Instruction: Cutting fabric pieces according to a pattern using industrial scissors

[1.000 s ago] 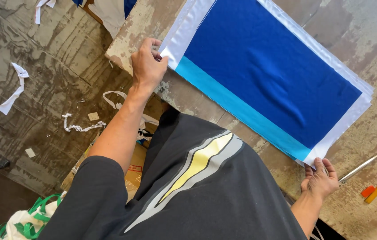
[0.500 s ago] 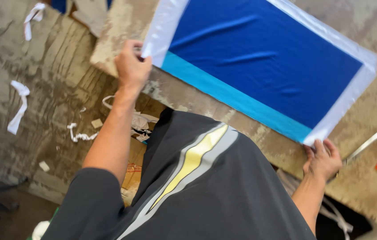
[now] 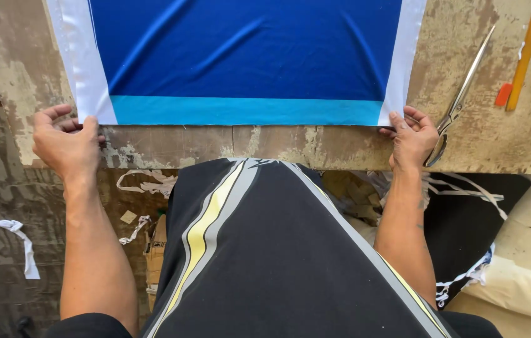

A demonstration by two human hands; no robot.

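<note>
- The blue fabric panel (image 3: 246, 56) lies flat on the worn table (image 3: 278, 144), its light-blue band along the near edge.
- Left hand (image 3: 65, 141) pinches the panel's near-left white corner; right hand (image 3: 412, 138) pinches the near-right one, fingers pressed together.
- To do it well, I judge: pull both corners evenly, keeping the band parallel to the table edge.
- Count: one panel, one pair of scissors (image 3: 462, 94) right of the panel, one yellow ruler (image 3: 527, 50) farther right.

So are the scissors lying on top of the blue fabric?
No, the scissors lie on the bare worn table, to the right of the blue fabric and beside the right hand.
</note>
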